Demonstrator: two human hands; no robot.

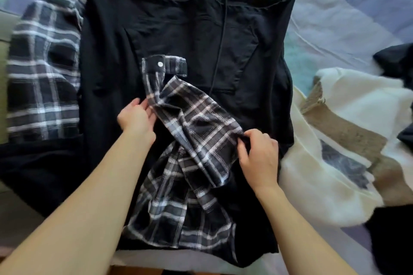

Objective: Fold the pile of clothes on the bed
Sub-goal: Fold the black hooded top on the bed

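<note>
Shirt [190, 140] lying on hoodie [178, 29] spread mid-bed [335, 6]; second shirt [42, 69] lying left of hoodie; sweater [335, 140] lying right, with both hands [136, 116] touching the shirt.

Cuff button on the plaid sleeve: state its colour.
White, on the button at the sleeve cuff; head view.

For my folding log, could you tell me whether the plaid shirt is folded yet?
Not folded: the plaid shirt lies twisted and bunched on the black hoodie.
</note>
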